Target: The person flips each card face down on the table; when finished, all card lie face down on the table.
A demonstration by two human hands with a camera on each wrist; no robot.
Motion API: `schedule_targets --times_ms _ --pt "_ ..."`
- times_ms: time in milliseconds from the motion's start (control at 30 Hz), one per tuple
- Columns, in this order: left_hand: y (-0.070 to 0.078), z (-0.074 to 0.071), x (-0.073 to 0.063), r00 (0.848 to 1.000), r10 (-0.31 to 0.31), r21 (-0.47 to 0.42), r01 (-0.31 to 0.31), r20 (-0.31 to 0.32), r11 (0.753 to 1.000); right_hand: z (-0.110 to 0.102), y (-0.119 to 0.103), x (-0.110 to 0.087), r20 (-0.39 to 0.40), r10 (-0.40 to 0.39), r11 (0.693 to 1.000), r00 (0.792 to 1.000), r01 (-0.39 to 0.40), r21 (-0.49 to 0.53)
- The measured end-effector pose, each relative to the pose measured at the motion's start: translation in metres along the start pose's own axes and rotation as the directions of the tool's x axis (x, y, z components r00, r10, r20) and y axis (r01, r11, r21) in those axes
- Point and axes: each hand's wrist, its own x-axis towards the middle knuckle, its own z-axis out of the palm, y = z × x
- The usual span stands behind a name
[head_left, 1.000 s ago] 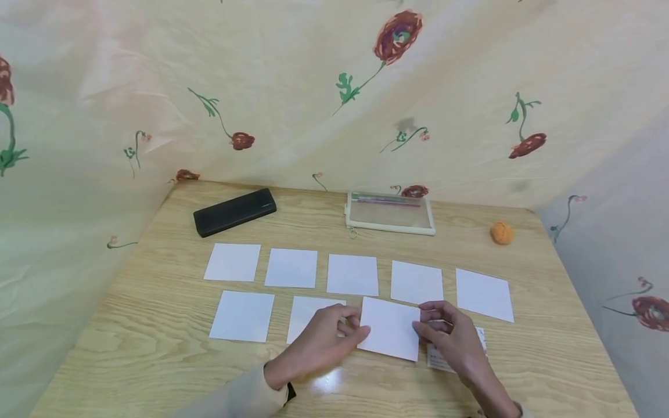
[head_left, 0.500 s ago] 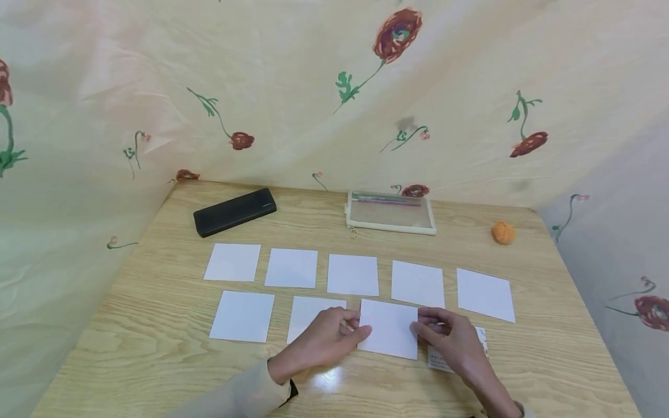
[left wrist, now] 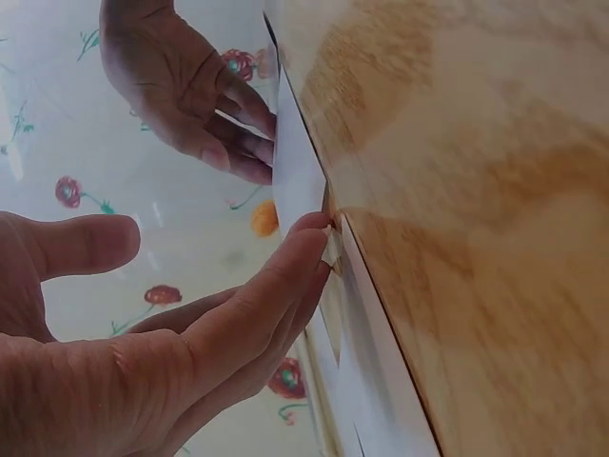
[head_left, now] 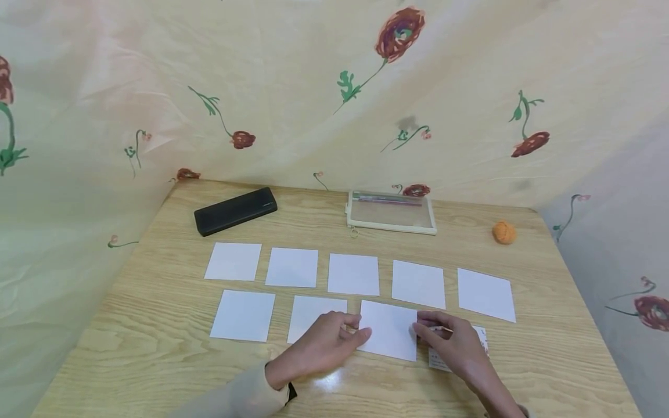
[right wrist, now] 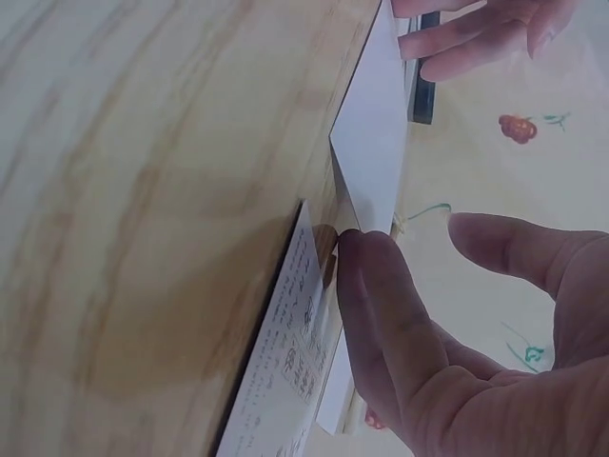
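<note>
A blank white card (head_left: 388, 330) lies between my two hands, in the near row. My left hand (head_left: 321, 343) touches its left edge with extended fingertips; the thumb (left wrist: 95, 246) stands apart from the card in the left wrist view. On the opposite side, my right hand (head_left: 459, 345) has its fingertips right at the card's right edge, its thumb (right wrist: 500, 246) held away. Under the right hand lies a card with printed text (head_left: 440, 359), partly covered by that hand. In the right wrist view the print on this card (right wrist: 293, 347) faces up.
Two more white cards, one at far left (head_left: 243, 315) and one beside my left hand (head_left: 308, 313), share the near row. Behind runs a row of several white cards (head_left: 353, 274). Farther back are a black case (head_left: 235, 212), a zip pouch (head_left: 392, 216) with pens and an orange ball (head_left: 504, 232).
The white card between my hands has shifted very slightly toward me. My right hand has come slightly nearer with it; my left hand has barely moved.
</note>
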Motion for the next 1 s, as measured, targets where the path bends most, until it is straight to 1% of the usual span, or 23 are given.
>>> schedule_targets --times_ms 100,233,467,567,700,833,933,1000 --pt "0.001 0.000 -0.001 1.000 0.001 -0.001 -0.001 0.005 1.000 -0.001 0.000 -0.001 0.001 0.000 1.000 1.000 0.000 0.012" --pt "0.001 0.000 -0.002 1.000 0.003 -0.001 -0.003 0.006 1.000 -0.001 0.000 -0.003 0.006 0.003 0.999 1.000 -0.003 0.053" --pt "0.001 0.000 -0.004 1.000 0.009 0.012 -0.009 0.013 1.000 -0.001 0.003 -0.005 0.003 -0.040 0.994 0.999 0.040 0.099" --pt "0.001 0.001 -0.005 1.000 0.023 0.020 -0.024 0.006 1.000 -0.004 0.004 -0.006 0.003 -0.048 0.992 0.999 0.047 0.115" --pt "0.001 0.005 -0.005 0.999 0.052 -0.035 -0.052 0.004 0.998 -0.010 0.006 -0.008 0.000 -0.053 0.990 0.999 0.053 0.131" --pt "0.004 0.013 -0.001 0.997 0.068 -0.124 -0.064 0.032 0.990 -0.015 0.010 -0.010 -0.018 -0.050 0.995 0.999 0.051 0.090" --pt "0.006 0.019 0.004 0.995 0.073 -0.140 -0.064 0.061 0.988 -0.019 0.016 -0.012 -0.040 -0.054 0.997 0.998 0.056 0.046" --pt "0.008 0.023 0.008 0.994 0.074 -0.129 -0.063 0.082 0.990 -0.022 0.020 -0.014 -0.060 -0.053 0.998 0.997 0.055 0.034"
